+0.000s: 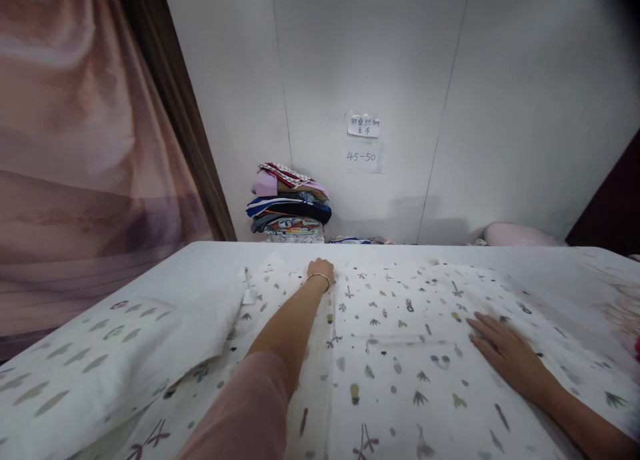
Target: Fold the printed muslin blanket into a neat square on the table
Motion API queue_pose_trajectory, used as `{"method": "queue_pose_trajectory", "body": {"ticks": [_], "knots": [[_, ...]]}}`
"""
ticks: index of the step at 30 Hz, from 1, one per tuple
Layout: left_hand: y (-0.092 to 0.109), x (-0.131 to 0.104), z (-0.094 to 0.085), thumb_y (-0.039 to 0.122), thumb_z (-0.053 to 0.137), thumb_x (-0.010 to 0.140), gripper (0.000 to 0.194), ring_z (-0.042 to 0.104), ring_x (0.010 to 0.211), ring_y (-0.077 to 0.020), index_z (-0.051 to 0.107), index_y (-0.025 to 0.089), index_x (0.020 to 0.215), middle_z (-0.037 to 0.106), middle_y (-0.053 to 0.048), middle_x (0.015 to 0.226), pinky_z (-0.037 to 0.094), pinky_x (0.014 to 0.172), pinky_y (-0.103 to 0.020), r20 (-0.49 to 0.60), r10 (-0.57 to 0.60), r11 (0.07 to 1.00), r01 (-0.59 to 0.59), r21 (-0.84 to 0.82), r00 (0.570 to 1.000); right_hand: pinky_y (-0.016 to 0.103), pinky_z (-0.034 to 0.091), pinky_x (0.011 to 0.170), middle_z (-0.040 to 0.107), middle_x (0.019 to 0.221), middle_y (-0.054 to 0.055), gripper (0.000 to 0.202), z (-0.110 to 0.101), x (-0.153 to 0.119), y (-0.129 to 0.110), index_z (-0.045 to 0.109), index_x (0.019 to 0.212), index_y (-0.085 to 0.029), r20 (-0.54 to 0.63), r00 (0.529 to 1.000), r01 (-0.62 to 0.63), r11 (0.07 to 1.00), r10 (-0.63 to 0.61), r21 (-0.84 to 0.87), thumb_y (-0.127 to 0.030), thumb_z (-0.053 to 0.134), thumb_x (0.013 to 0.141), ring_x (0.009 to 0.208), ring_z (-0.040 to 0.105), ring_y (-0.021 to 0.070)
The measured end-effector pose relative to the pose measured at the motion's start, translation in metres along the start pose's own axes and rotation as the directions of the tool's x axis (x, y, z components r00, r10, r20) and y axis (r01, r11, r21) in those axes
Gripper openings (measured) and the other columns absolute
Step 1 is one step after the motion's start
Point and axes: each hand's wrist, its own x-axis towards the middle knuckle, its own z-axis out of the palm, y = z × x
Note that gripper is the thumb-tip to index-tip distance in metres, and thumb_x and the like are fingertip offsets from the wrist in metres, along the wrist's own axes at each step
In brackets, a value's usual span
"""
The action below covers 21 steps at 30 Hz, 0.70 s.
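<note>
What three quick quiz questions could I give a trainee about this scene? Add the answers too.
1. True or false: the fingers of the right hand are extended over the printed cloth.
2. Multiple choice: which wrist wears the bracelet? A, right; B, left; C, both.
3. Fill in the blank: the lower paper on the wall reads "45-__".

Key: 1, true; 2, B; 3, 50.

Pink curtain (85,153), pale wall (370,53).
</note>
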Motion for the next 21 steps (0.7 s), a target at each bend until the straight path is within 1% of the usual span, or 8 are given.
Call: {"method": "queue_pose_trajectory", "body": {"ticks": [4,7,10,12,14,16,19,21], "knots": [[0.0,0.008,-0.015,0.011,0.049,0.074,0.024,0.044,0.111,-0.0252,0.065,0.017,0.092,0.056,-0.013,0.109,0.036,0.09,-0.036,-0.084,-0.028,0.999,0.026,-0.03,0.996,0.046,0.028,0.101,0.039,0.136,0.003,0.051,-0.001,0.0,-0.001,0.05,0.123,-0.027,0.003,1.0,-0.012,1.0,0.012,0.01,-0.055,0.032,0.085,0.125,0.033,0.0268],[-0.001,0.018,-0.02,0.011,0.039,0.079,0.033,0.044,0.112,-0.026,0.06,0.018,0.104,0.05,-0.014,0.119,0.039,0.085,-0.036,-0.147,-0.116,0.991,0.104,-0.085,0.982,0.046,0.028,0.101,0.039,0.136,0.002,0.052,-0.002,-0.001,-0.002,0.05,0.124,-0.027,0.009,1.0,-0.025,1.0,0.024,0.009,-0.056,0.031,0.084,0.126,0.031,0.0261],[-0.001,0.023,-0.011,0.013,0.037,0.081,0.037,0.05,0.107,-0.025,0.055,0.019,0.113,0.049,-0.014,0.12,0.042,0.083,-0.035,-0.124,-0.188,0.974,0.168,-0.15,0.974,0.046,0.026,0.102,0.038,0.136,0.002,0.053,-0.003,-0.001,-0.003,0.049,0.124,-0.027,0.015,0.999,-0.036,0.999,0.036,0.003,-0.056,0.03,0.085,0.126,0.031,0.0259],[0.001,0.019,0.0,0.016,0.041,0.081,0.044,0.051,0.107,-0.0234,0.045,0.018,0.124,0.048,-0.014,0.123,0.042,0.085,-0.033,-0.092,-0.189,0.967,0.169,-0.189,0.978,0.045,0.026,0.102,0.038,0.137,0.002,0.053,-0.005,-0.001,-0.005,0.05,0.124,-0.027,0.024,0.999,-0.037,0.999,0.037,-0.002,-0.056,0.029,0.085,0.127,0.03,0.0258],[0.004,0.01,0.01,0.018,0.043,0.081,0.055,0.046,0.115,-0.0214,0.032,0.017,0.134,0.039,-0.012,0.134,0.039,0.091,-0.03,-0.086,-0.163,0.965,0.141,-0.221,0.983,0.045,0.026,0.102,0.037,0.137,0.002,0.053,-0.006,-0.001,-0.007,0.049,0.124,-0.027,0.037,0.999,-0.037,0.999,0.037,-0.006,-0.056,0.029,0.085,0.127,0.029,0.0256],[0.006,-0.006,0.015,0.02,0.043,0.081,0.059,0.035,0.125,-0.0194,0.025,0.015,0.137,0.026,-0.01,0.142,0.033,0.099,-0.027,-0.11,-0.111,0.96,0.078,-0.268,0.988,0.044,0.026,0.102,0.037,0.137,0.002,0.053,-0.008,0.0,-0.009,0.049,0.124,-0.027,0.046,0.998,-0.043,0.999,0.043,-0.01,-0.056,0.029,0.085,0.127,0.029,0.0256],[0.008,-0.044,0.012,0.027,0.043,0.082,0.053,0.025,0.13,-0.0195,0.035,0.013,0.133,0.022,-0.009,0.144,0.023,0.106,-0.028,-0.109,0.018,0.933,-0.055,-0.355,0.994,0.044,0.026,0.102,0.037,0.137,0.002,0.053,-0.009,0.001,-0.011,0.049,0.124,-0.027,0.04,0.998,-0.046,0.999,0.047,-0.016,-0.055,0.027,0.086,0.127,0.029,0.0252],[0.008,-0.081,0.008,0.039,0.042,0.083,0.049,0.025,0.13,-0.0215,0.045,0.016,0.126,0.026,-0.008,0.143,0.023,0.106,-0.032,-0.04,0.117,0.909,-0.123,-0.398,0.992,0.044,0.027,0.101,0.036,0.138,0.002,0.052,-0.01,0.0,-0.013,0.048,0.125,-0.026,0.034,0.999,-0.037,0.999,0.038,-0.014,-0.054,0.026,0.087,0.128,0.028,0.0249]]}}
